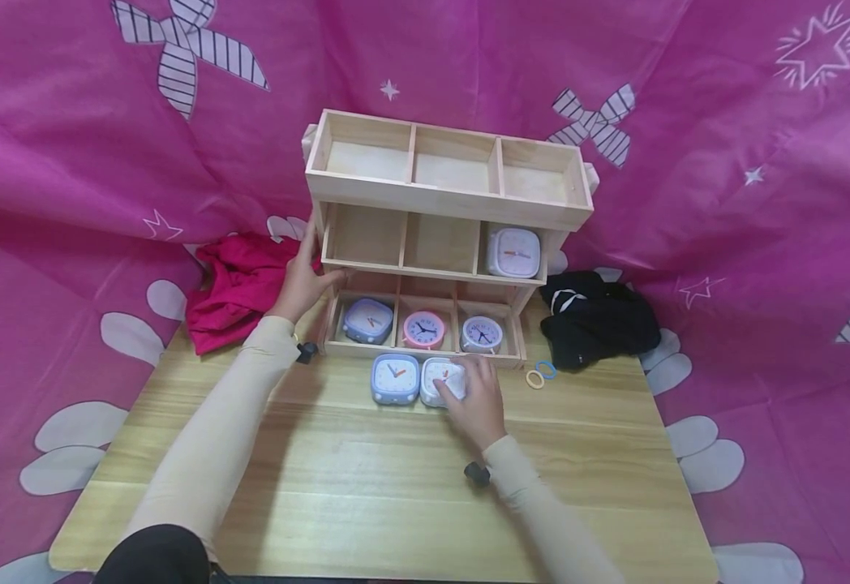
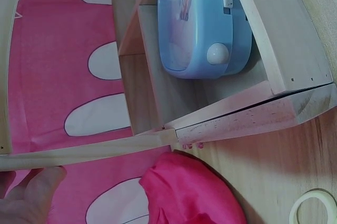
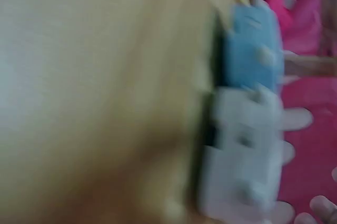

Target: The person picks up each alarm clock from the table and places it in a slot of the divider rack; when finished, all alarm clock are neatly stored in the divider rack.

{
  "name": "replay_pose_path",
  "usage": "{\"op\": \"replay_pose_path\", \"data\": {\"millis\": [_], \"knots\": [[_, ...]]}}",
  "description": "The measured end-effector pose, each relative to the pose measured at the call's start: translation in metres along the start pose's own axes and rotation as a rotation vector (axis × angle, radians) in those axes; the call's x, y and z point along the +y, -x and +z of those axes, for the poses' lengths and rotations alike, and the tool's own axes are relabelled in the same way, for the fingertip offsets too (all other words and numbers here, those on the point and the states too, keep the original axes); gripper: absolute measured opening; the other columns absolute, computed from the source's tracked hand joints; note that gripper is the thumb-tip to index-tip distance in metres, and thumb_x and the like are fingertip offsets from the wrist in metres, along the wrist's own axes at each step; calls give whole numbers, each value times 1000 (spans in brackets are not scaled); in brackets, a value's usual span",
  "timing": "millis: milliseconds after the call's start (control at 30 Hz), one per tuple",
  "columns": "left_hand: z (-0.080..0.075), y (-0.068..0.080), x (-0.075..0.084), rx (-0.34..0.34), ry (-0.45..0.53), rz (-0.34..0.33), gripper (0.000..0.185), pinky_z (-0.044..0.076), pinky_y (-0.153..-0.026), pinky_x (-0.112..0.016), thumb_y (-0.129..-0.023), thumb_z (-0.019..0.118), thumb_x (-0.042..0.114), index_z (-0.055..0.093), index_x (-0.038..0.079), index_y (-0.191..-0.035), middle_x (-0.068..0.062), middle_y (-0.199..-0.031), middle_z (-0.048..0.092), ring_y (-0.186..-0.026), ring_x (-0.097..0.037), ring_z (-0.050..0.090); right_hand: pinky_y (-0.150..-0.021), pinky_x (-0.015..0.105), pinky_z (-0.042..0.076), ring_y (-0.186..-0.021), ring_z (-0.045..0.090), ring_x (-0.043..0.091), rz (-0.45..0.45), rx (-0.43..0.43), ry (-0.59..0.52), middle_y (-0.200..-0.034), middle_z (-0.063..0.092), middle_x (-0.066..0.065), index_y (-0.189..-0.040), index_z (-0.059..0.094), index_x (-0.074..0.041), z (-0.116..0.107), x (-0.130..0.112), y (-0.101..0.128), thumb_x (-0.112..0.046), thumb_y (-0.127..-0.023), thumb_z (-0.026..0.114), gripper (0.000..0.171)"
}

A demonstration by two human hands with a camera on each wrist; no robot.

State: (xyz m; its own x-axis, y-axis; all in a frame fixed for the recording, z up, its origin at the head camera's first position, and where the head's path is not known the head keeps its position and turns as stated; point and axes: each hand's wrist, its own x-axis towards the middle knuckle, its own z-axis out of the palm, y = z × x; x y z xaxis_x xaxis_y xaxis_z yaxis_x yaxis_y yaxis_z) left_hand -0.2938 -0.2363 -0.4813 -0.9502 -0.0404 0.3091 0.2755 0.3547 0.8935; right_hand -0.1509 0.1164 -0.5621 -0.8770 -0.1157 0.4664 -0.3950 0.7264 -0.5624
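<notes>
Beside the white alarm clock (image 1: 443, 382), my right hand (image 1: 480, 401) has its thumb over the face and its fingers by the right edge in the head view. The right wrist view shows those fingertips (image 3: 322, 209) apart from the clock. A blue alarm clock (image 1: 395, 379) lies against its left side on the table. My left hand (image 1: 299, 284) grips the left side of the wooden shelf (image 1: 454, 198), thumb toward the front. In its bottom row sit a blue clock (image 1: 368, 321), a pink-rimmed round clock (image 1: 423, 330) and a lilac round clock (image 1: 481, 334).
A pale lilac clock (image 1: 515, 252) occupies the middle row's right compartment. Red cloth (image 1: 238, 288) lies left of the shelf and black cloth (image 1: 600, 320) right of it. Yellow (image 1: 534, 380) and blue (image 1: 547, 370) rings lie on the wooden table (image 1: 367, 495). Pink curtain (image 1: 425, 57) surrounds it.
</notes>
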Motion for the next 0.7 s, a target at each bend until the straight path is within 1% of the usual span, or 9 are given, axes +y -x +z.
{"op": "replay_pose_path", "data": {"millis": [100, 167, 267, 367, 467, 533, 600, 700], "knots": [[0, 0, 0, 0, 7, 0, 124, 40, -127, -55, -86, 86, -3, 9, 42, -172, -17, -173, 34, -158, -36, 38, -111, 57, 50, -130, 56, 36, 2, -112, 23, -139, 62, 16, -134, 68, -9, 9, 3, 18, -40, -84, 89, 62], [0, 0, 0, 0, 13, 1, 124, 41, -126, -55, -86, 87, -2, 10, 43, -172, -17, -173, 35, -158, -36, 39, -119, 62, 42, -139, 51, 40, 0, -167, 21, -149, 57, 19, -141, 65, -11, 13, 4, 27, -42, -82, 89, 72], [1, 0, 1, 0, 13, 1, 124, 41, -126, -54, -85, 88, 0, 10, 44, -172, -16, -172, 37, -157, -36, 41, -124, 67, 34, -147, 43, 45, 14, -205, 13, -158, 49, 22, -147, 62, -13, 17, 5, 37, -42, -79, 91, 80], [2, 0, 1, -2, 6, 5, 124, 42, -126, -53, -85, 88, 2, 10, 44, -171, -17, -172, 37, -157, -36, 42, -126, 66, 34, -150, 38, 46, 58, -194, 12, -161, 45, 23, -147, 63, -13, 18, 6, 41, -34, -77, 94, 80], [3, 0, 2, 0, 14, 9, 124, 42, -125, -55, -84, 89, 1, 11, 43, -172, -17, -171, 38, -156, -37, 42, -126, 64, 37, -150, 39, 45, 79, -159, 10, -161, 45, 22, -144, 67, -15, 21, 14, 41, -24, -76, 95, 74], [3, 0, 2, -1, 25, 12, 124, 42, -124, -56, -84, 88, 0, 11, 42, -172, -17, -172, 37, -157, -37, 42, -124, 64, 40, -148, 41, 45, 84, -141, 6, -161, 46, 22, -141, 69, -18, 23, 21, 40, -20, -76, 94, 70], [2, 0, 1, 0, 31, 18, 124, 42, -124, -57, -84, 88, -2, 11, 41, -172, -17, -172, 37, -157, -36, 41, -122, 65, 41, -147, 45, 47, 86, -140, -16, -162, 45, 23, -139, 70, -20, 24, 27, 37, -18, -77, 94, 67], [2, 0, -1, 1, 34, 22, 124, 43, -123, -57, -85, 88, -2, 11, 40, -172, -17, -172, 37, -158, -35, 40, -121, 66, 44, -146, 48, 51, 112, -176, -47, -164, 43, 25, -139, 69, -20, 22, 30, 32, -18, -79, 93, 65]]}}
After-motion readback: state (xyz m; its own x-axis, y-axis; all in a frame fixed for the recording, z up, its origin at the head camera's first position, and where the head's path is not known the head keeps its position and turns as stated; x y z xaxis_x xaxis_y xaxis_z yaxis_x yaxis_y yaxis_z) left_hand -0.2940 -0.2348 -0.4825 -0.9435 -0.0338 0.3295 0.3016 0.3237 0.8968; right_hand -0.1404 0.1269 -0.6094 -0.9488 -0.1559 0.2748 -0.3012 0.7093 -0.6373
